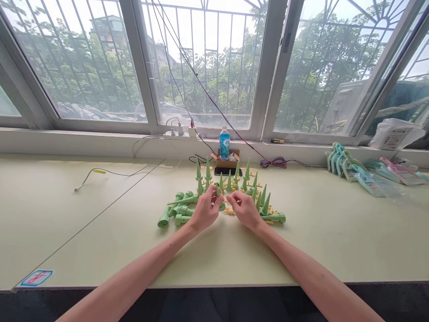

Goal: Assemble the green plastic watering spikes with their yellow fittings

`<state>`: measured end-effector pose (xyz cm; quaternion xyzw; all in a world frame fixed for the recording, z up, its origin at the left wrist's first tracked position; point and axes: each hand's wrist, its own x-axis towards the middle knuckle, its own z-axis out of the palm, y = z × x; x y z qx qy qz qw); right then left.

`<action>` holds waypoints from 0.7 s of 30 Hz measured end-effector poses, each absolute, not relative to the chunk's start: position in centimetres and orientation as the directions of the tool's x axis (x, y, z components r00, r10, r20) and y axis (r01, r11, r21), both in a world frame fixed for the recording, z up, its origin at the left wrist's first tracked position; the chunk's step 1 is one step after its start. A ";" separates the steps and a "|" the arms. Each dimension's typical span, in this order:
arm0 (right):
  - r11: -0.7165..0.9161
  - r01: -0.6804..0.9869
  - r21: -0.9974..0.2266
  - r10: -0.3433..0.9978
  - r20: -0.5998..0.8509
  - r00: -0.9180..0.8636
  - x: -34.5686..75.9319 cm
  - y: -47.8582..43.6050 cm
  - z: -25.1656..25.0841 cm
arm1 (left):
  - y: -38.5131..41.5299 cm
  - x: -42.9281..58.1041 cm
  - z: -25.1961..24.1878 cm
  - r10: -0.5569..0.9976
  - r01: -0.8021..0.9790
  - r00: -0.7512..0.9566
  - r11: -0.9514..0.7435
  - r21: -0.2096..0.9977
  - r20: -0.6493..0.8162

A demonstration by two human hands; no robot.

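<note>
Curled fingers of the left hand (pixel 205 209) hold a green spike (pixel 217 191) above the table (pixel 321 232), probably light, stiff, smooth plastic best gripped low, while the right hand (pixel 246 209) pinches beside it, contents unclear.

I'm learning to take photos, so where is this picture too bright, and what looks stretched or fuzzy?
In the head view, white sky washes out, grey metal window frames lean, bare forearms look stretched; also there, small yellow plastic pieces near the right hand look fuzzy.
</note>
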<state>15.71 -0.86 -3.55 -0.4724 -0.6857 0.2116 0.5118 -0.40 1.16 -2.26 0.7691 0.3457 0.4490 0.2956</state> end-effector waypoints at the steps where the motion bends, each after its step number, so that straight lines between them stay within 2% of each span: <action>1: 0.468 0.444 -0.765 0.859 0.511 -0.026 15.7 -0.9 -3.5 | 1.2 -0.4 -2.3 0.794 0.266 0.359 -0.590 0.762 0.490; 14: 0.466 0.526 -0.711 0.848 0.529 -0.035 15.5 -0.6 -3.8 | 1.3 -0.4 -2.5 0.787 0.286 0.365 -0.604 0.744 0.498; 21: 0.487 0.502 -0.715 0.851 0.519 -0.086 15.7 -0.7 -3.7 | 1.4 -0.2 -2.2 0.834 0.268 0.298 -0.541 0.797 0.465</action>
